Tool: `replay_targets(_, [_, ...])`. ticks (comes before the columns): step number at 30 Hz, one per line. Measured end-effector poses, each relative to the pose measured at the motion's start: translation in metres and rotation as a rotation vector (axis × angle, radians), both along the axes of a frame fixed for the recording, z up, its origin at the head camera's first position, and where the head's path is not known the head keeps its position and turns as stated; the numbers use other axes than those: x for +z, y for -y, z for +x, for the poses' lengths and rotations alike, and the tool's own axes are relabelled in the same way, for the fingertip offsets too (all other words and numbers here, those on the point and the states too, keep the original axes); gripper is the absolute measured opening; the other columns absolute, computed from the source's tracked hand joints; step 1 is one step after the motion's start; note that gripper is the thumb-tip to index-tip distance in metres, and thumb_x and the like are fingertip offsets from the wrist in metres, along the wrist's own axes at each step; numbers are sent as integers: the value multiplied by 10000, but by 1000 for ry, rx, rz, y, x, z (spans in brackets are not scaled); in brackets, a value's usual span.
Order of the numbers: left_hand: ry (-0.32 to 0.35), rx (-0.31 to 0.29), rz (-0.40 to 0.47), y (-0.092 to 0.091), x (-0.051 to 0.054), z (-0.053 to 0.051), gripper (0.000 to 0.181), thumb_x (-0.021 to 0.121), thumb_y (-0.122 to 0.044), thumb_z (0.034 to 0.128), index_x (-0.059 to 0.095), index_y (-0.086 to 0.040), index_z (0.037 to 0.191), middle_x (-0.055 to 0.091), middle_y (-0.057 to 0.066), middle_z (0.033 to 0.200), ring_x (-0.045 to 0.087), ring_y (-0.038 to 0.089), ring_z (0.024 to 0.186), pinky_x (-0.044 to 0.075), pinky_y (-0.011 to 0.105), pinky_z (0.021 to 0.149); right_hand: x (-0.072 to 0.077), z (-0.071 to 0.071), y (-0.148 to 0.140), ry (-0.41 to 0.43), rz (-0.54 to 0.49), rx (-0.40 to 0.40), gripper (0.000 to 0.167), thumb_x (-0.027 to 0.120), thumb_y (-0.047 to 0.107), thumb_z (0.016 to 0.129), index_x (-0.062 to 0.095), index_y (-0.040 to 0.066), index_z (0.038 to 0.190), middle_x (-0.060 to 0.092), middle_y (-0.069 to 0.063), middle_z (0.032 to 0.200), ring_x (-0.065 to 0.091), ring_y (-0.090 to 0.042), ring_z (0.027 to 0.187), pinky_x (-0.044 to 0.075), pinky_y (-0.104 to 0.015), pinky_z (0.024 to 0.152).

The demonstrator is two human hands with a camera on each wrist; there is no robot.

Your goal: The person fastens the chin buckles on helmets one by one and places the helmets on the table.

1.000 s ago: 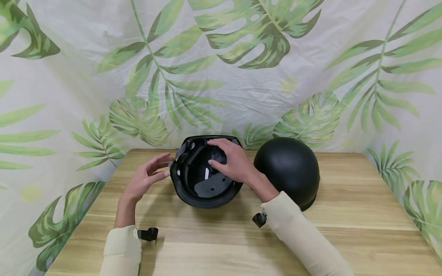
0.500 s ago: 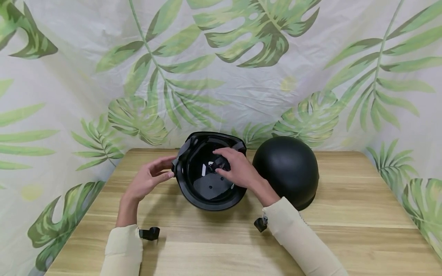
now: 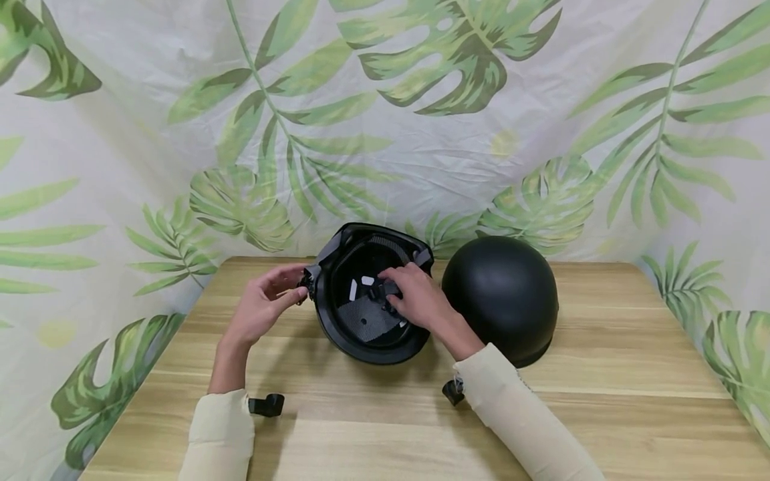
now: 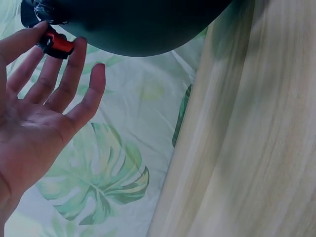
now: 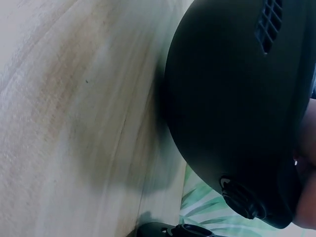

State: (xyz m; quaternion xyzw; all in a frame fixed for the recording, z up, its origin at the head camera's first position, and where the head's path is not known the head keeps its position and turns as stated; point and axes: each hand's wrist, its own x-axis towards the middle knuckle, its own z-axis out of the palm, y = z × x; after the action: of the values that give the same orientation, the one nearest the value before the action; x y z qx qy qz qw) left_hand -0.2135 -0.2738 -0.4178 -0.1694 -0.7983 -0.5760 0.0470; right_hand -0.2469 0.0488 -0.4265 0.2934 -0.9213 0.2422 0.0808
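One upturned helmet [image 3: 363, 354] | left hand [image 3: 255, 314] pinches buckle [image 4: 59, 44] | right hand [image 3: 418, 299] at opening

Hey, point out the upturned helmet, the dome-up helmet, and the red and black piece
Upturned helmet [image 3: 363, 311]: head view, on the lining inside.
Dome-up helmet [image 3: 500, 299]: head view, middle of the shell.
Red and black piece [image 4: 60, 42]: left wrist view, on its red part.

In head view, the dark piece [image 3: 390, 288] at the right grip [image 3: 420, 298] is too small to name; the left wrist view's top edge cuts the upturned helmet [image 4: 143, 29].
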Motion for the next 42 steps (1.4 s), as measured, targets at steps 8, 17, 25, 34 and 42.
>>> replay_targets(8, [-62,90,122,-9,10,2,396,707,-14,1020,638,39,1406,727,-81,1096,715,51,970,616,205,800,10,6,-3,54,-107,13,342,791,166,994,746,102,1327,782,-96,1218,714,-280,1136,597,-448,968])
replay_targets(17, [-232,223,192,-23,24,6,377,735,15,990,706,-36,1362,725,-88,1104,697,29,960,559,138,846,25,18,-11,87,-422,8,328,790,144,986,739,112,1308,778,-85,1132,713,-225,933,595,-381,817])
replay_targets(25, [-251,160,320,-42,25,6,502,746,144,920,631,76,1403,759,-77,1052,711,44,902,573,156,804,34,27,-16,160,-624,18,348,843,209,952,753,101,1270,761,-95,1124,736,-262,976,620,-484,885])
replay_targets(34, [-116,135,596,-59,22,1,337,732,82,967,675,-78,1259,811,-15,1017,780,121,934,614,192,827,33,27,-23,211,-652,41,298,761,147,1009,744,123,1305,802,-86,1080,777,-208,951,608,-331,851])
replay_targets(42, [-113,257,600,-67,22,-9,363,742,169,911,656,-82,1158,804,-70,952,763,67,867,602,164,769,36,30,-30,376,-703,98,477,652,40,1040,591,74,1512,772,-156,1217,810,-230,1020,576,-227,843])
